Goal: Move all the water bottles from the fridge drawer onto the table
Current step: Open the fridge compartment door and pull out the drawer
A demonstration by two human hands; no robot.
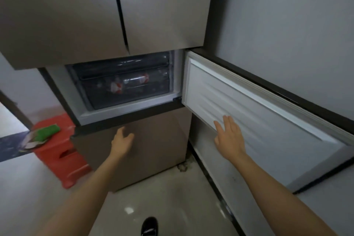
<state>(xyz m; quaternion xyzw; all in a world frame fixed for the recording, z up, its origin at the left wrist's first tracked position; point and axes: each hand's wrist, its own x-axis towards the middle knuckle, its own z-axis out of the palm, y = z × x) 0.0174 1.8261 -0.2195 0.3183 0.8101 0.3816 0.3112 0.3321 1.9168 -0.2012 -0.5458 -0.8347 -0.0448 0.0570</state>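
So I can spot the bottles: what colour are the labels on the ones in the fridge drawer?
Red and white labels, best seen in the head view.

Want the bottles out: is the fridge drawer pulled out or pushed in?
Pushed in: the drawer sits inside the compartment; door swung open.

2 hands: left hand [122, 141], right hand [229, 138]. 2 clear drawers: upper drawer [122, 66], lower drawer [132, 101]. At least 2 red-labelled bottles [116, 87], blurred. 1 red stool [57, 151]. 1 black shoe [149, 226].
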